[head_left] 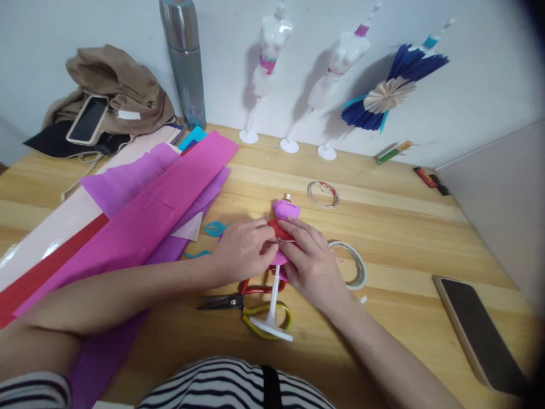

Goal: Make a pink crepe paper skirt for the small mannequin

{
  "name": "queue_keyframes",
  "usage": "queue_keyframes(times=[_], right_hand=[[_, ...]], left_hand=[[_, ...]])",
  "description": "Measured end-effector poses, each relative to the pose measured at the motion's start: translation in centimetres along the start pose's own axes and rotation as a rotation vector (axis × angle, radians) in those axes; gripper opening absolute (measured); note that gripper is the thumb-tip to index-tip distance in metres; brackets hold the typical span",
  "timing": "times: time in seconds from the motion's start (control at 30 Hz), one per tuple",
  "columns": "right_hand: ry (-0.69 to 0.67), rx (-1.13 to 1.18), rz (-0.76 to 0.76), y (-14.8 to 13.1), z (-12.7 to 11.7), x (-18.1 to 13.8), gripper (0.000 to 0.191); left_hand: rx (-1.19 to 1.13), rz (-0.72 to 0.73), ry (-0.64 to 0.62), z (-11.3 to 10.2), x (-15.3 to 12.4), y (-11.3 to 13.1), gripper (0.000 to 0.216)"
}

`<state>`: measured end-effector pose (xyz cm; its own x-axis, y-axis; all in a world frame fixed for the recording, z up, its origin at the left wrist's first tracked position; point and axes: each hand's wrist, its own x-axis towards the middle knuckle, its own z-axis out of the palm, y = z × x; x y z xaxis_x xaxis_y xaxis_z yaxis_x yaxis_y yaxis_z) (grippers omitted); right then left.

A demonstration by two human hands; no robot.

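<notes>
Between my hands lies a small dress-form mannequin [287,209] wrapped in purple paper, tilted with its white stand [272,328] towards me. Both hands close on a red paper strip [281,228] around its waist. My left hand [247,250] pinches the strip's left side, fingers bent together. From the right, my right hand [313,264] presses its fingers over the strip and the form. Under the stand are scissors [234,301] with one red and one yellow handle. Just left of my left hand lie blue paper scraps [216,228]. My fingers partly hide the waist.
Pink, purple and red paper sheets [140,221] cover the left side. Tape rolls [360,267] lie right of my hands, with a phone [479,335] farther right. Along the wall stand a flask [187,74], two white mannequins [272,48] and one dressed in blue paper [415,65].
</notes>
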<state>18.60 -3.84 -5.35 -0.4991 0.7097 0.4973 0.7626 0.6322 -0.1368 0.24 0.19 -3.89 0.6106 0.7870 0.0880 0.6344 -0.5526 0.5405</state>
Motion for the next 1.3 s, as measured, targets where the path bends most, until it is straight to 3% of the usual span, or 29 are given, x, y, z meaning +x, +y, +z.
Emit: queue_keyframes(times=[0.2, 0.47, 1.0, 1.3], right_hand=[[-0.005, 0.021, 0.022, 0.1, 0.2, -0.4, 0.024], [-0.036, 0.043, 0.039, -0.3, -0.1, -0.5, 0.03], [0.004, 0.192, 0.014, 0.2, -0.8, -1.8, 0.047], [0.022, 0.033, -0.032, 0.4, -0.4, -1.9, 0.035]], left_hand=[[0.088, 0.042, -0.043, -0.1, -1.2, 0.6, 0.037], [0.18, 0.031, -0.053, 1.3, -0.6, -0.3, 0.013], [0.11, 0.001, -0.03, 1.8, -0.6, -0.3, 0.006], [0.093, -0.056, -0.039, 1.7, -0.4, -0.2, 0.003]])
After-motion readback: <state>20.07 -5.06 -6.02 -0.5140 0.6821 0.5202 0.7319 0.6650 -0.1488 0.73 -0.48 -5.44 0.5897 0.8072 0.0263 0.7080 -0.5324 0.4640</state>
